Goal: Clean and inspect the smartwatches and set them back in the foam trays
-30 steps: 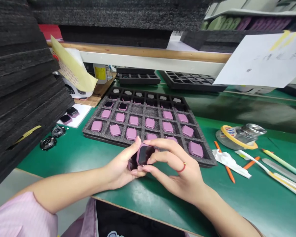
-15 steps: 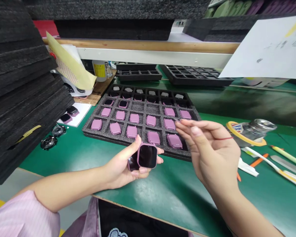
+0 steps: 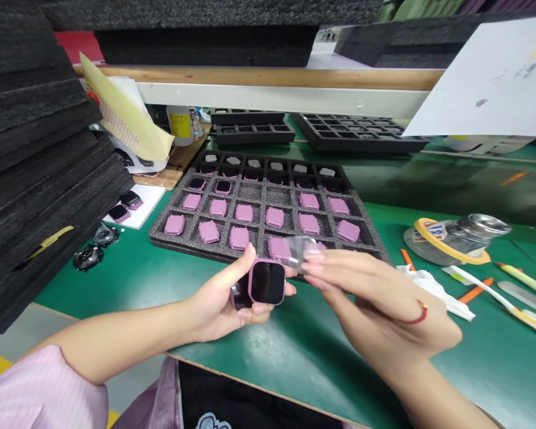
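Observation:
My left hand [image 3: 221, 304] holds a pink-framed smartwatch body [image 3: 267, 282] with a dark glossy screen facing up. A second dark piece [image 3: 241, 293] sits behind it in the same hand. My right hand [image 3: 375, 295] hovers just right of the watch, over the tray's near edge. Its fingertips pinch a small clear plastic film [image 3: 300, 251]. A grey foam tray [image 3: 161, 233] lies ahead, with pink watch cases [image 3: 239, 238] in its compartments. Dark-screened units [image 3: 223, 187] sit in the row behind them.
Stacked black foam sheets [image 3: 40, 149] rise at the left. Black trays [image 3: 357, 132] stand behind on the green mat [image 3: 321, 369]. To the right lie a taped glass jar [image 3: 455, 241], white cloth [image 3: 429, 287] and orange sticks [image 3: 476, 290].
My right hand has let go of the watch, swung right, and returned nearer to it with clear film in its fingertips. My left hand and the watch have barely moved.

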A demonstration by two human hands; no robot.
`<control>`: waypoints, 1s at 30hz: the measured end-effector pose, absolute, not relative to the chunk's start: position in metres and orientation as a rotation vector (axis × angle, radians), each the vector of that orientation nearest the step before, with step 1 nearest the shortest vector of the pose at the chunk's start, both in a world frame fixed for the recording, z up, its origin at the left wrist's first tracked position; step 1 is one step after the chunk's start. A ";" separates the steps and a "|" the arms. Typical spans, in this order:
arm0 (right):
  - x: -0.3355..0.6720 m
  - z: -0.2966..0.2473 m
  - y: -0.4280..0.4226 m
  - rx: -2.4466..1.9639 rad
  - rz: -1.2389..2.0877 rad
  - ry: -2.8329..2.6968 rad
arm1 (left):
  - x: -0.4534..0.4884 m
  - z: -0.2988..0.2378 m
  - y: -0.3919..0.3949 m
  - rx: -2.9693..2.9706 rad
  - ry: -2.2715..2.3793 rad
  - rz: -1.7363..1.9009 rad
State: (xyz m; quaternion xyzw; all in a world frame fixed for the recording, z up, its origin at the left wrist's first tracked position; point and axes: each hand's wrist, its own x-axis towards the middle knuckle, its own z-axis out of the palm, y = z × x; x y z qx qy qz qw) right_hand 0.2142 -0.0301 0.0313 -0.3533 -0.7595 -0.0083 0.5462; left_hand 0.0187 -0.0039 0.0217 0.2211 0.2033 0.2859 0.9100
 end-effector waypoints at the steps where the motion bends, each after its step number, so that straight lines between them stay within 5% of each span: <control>1: 0.214 0.032 -0.032 -0.820 -0.030 -1.856 | 0.019 0.022 -0.004 0.455 0.412 0.586; 10: 0.221 0.027 -0.047 -0.651 0.235 -2.192 | 0.018 0.019 -0.003 0.388 0.424 0.562; 19: 0.200 0.026 -0.034 -0.670 -0.108 -2.090 | 0.021 0.019 -0.006 0.640 0.506 0.653; 30: 0.198 0.023 -0.035 -0.904 0.370 -1.931 | 0.022 0.022 -0.007 0.652 0.586 0.618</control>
